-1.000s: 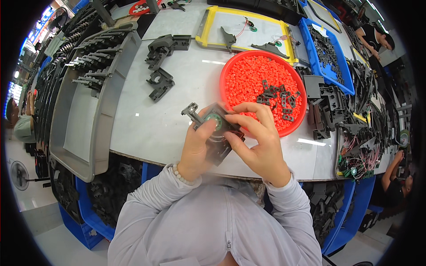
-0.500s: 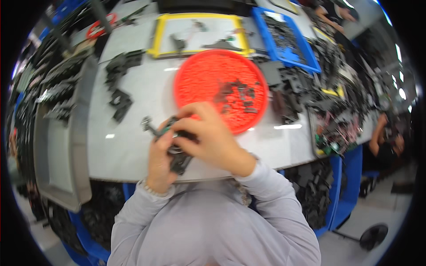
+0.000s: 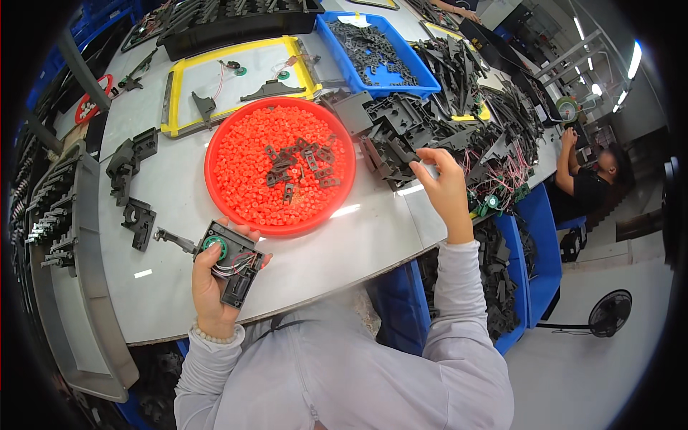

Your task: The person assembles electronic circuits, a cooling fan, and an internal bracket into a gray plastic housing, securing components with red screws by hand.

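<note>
Left hand (image 3: 211, 295): grasps housing (image 3: 240, 247) near red tub (image 3: 294, 229)
Housing: green disc (image 3: 219, 241) and wires (image 3: 240, 266) already in; face uncovered
Right hand (image 3: 448, 186): fingers bent at dark parts (image 3: 390, 147); cannot tell whether grasping

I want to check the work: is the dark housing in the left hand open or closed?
Open: the dark housing in the left hand shows its inside; thin wires and a green round part are visible.

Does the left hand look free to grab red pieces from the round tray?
Probably not: the red pieces lie close by, uncovered, but the left hand is occupied holding a dark housing.
</note>
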A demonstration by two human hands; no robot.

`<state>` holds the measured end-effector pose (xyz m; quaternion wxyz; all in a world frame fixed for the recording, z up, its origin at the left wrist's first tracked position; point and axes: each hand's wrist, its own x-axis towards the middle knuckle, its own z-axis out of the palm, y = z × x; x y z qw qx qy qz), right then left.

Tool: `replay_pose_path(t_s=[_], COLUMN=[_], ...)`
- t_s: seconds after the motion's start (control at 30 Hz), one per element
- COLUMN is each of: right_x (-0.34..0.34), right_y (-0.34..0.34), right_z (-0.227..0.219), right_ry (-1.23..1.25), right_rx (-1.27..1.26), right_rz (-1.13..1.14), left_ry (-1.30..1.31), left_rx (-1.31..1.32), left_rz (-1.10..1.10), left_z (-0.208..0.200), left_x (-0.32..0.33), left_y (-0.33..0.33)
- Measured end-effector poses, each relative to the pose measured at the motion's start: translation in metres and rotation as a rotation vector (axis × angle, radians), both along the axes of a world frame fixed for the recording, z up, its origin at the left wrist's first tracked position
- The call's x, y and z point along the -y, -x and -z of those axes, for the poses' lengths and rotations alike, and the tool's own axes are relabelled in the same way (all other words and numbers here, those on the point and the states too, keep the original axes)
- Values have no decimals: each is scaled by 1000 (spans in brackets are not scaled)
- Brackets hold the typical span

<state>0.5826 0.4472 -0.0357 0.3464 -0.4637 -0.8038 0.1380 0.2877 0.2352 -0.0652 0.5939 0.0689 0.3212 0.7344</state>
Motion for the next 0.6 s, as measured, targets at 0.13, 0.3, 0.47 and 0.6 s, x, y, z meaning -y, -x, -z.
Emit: replay_pose_path(t_s=[0.13, 0.3, 0.47, 0.6], right_x=[-45, -98, -144, -114], right_y=[1, 17, 2, -9], right_z=[3, 0, 23, -6], right_ry=[-30, 130, 6, -99], right_rx=[3, 200, 210, -155], right_rz=[107, 318, 218, 137], left_ry=[5, -54, 4, -15], left_rx=[43, 82, 27, 30], left_rz=[24, 18, 34, 70], left_z=[0, -5, -12, -13], left_x=[2, 9, 11, 10], left_y=[-2, -4, -7, -6])
